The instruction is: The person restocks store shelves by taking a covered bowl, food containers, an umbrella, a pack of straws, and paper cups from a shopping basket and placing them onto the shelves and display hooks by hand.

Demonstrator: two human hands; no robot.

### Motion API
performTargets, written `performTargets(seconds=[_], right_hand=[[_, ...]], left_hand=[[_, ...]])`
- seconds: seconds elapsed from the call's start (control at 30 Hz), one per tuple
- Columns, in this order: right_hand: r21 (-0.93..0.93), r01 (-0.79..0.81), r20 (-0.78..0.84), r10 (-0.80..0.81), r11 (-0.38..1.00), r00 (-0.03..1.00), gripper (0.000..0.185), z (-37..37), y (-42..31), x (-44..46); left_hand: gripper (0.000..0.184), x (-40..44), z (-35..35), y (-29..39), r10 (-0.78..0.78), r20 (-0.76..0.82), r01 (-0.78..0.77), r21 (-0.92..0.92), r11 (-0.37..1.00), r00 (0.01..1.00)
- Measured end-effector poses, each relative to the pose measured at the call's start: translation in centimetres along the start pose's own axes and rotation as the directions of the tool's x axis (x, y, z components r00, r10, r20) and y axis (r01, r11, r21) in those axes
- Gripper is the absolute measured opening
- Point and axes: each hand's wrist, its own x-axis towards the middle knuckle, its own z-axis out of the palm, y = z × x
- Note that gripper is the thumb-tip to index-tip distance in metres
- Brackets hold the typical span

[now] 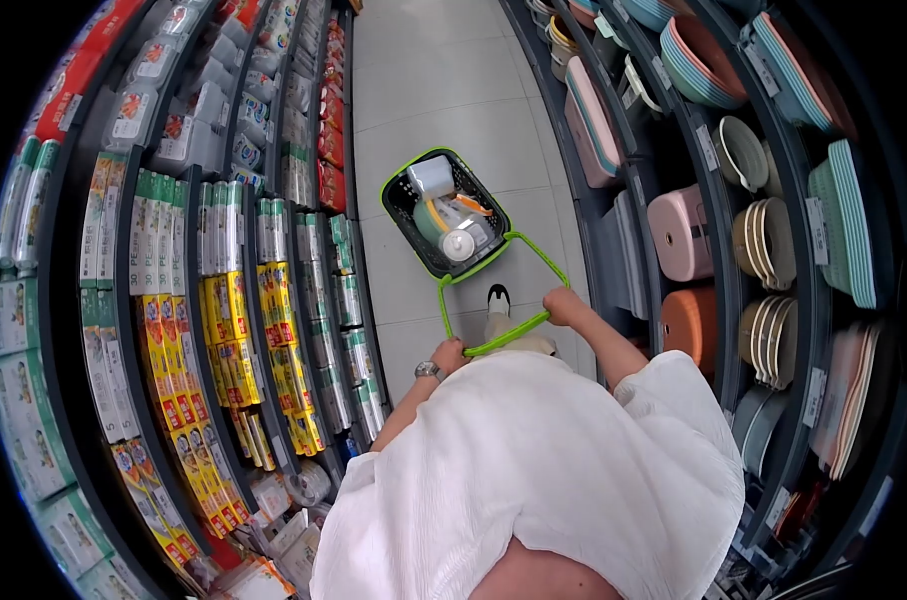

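A black shopping basket (404,205) with a bright green rim stands on the floor ahead of me. Its green handle (514,333) reaches back toward my body. My left hand (450,354), with a watch on the wrist, is closed around the handle's left end. At the right end of the same bar, my right hand (566,306) is wrapped round it. Inside the basket lie a pale box-like item (432,176), a white round-topped item (458,245) and something orange (473,205); their exact kinds are unclear.
Shelves on the left hold yellow boxes (226,308), green-and-white boxes (156,230) and red packs (332,130). On the right, shelves carry stacked bowls (699,65), pink containers (680,235) and trays (844,220). A grey tiled aisle floor (434,60) runs ahead between them.
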Motion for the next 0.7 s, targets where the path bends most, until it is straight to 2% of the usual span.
performTargets(seconds=[0.07, 0.17, 0.23, 0.37, 0.43, 0.47, 0.53, 0.7], right_hand=[[0.005, -0.022, 0.019, 0.022, 1.000, 1.000, 0.011, 1.6, -1.8, -2.3], [0.015, -0.033, 0.006, 0.033, 0.999, 0.999, 0.013, 4.4, -4.1, -5.6], [0.031, -0.082, -0.021, 0.082, 0.996, 0.996, 0.014, 6.3, -5.6, -7.4], [-0.015, -0.036, -0.036, 0.036, 0.999, 0.999, 0.016, 9.3, -9.6, -11.0], [0.081, -0.054, -0.049, 0.058, 0.995, 0.997, 0.017, 11.5, -11.0, -13.2], [0.062, -0.051, -0.060, 0.055, 0.997, 0.997, 0.017, 11.9, -11.7, -14.0], [0.067, -0.015, -0.019, 0.017, 0.998, 1.000, 0.020, 13.0, -14.2, -15.8], [0.104, 0.036, -0.069, -0.029, 0.994, 0.997, 0.025, 17.4, -18.4, -20.2]], left_hand=[[0.028, -2.2, 1.9, 0.3, 0.029, -0.007, -0.029, 0.010, 1.000, 1.000], [0.028, -6.0, 4.3, 1.9, 0.029, -0.103, -0.030, -0.007, 1.000, 0.994], [0.024, -7.9, 6.0, 2.8, -0.037, -0.181, 0.044, 0.033, 0.998, 0.983], [0.020, -12.8, 9.9, 3.5, -0.094, -0.281, 0.109, 0.039, 0.993, 0.955], [0.018, -15.5, 12.3, 4.3, -0.061, -0.428, 0.096, 0.061, 0.993, 0.902], [0.018, -16.6, 13.2, 4.8, -0.055, -0.447, 0.091, 0.059, 0.994, 0.893], [0.020, -19.6, 15.1, 5.8, -0.166, -0.437, 0.197, 0.027, 0.980, 0.884], [0.021, -25.5, 18.9, 7.6, -0.248, -0.498, 0.290, 0.007, 0.957, 0.831]])
